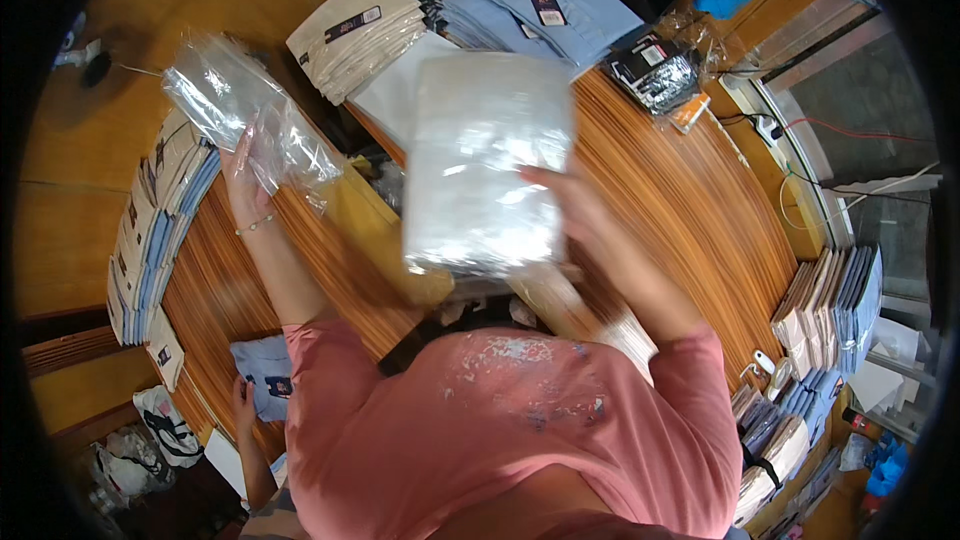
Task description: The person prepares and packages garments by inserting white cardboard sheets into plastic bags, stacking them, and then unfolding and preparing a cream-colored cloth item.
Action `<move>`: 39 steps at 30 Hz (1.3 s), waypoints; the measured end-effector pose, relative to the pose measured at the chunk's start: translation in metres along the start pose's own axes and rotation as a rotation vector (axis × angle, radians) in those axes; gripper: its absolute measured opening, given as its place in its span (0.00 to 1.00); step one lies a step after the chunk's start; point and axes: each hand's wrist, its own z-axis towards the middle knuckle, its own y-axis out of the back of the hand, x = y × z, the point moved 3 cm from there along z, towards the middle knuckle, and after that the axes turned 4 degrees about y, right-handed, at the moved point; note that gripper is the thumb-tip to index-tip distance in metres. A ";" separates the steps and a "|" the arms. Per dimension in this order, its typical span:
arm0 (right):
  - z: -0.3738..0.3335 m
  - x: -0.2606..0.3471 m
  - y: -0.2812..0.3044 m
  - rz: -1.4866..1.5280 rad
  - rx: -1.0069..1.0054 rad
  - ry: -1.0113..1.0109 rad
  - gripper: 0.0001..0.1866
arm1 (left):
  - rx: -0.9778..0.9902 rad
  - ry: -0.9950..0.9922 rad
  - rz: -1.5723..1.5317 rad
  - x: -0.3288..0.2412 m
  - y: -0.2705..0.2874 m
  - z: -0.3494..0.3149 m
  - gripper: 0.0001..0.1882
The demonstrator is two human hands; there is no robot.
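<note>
My left hand is raised on the left, its fingers closed on a clear plastic bag that hangs crumpled around them. In front of my chest is a thick whitish packet in shiny clear plastic, blurred by motion. My right hand grips this plastic packet by its right edge, fingers on top. Beyond it lie a stack of folded beige garments and a pile of folded light blue garments, both with dark tags.
Striped wooden tables curve around me. Folded beige and blue garments line the left edge, and more stacks stand at right. Black plastic-packed items lie at the far right. A co-worker's hand touches a blue garment at lower left.
</note>
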 end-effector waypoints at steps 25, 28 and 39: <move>0.201 0.034 -0.051 -2.046 -0.133 1.016 0.19 | 0.408 -0.188 1.592 0.200 -0.126 -0.002 0.42; 0.252 0.013 -0.031 -2.268 -0.070 0.477 0.17 | 0.378 -0.255 1.571 0.220 -0.125 0.004 0.42; 0.273 0.013 -0.021 -1.896 0.147 0.133 0.23 | 0.346 -0.328 1.382 0.236 -0.093 0.009 0.39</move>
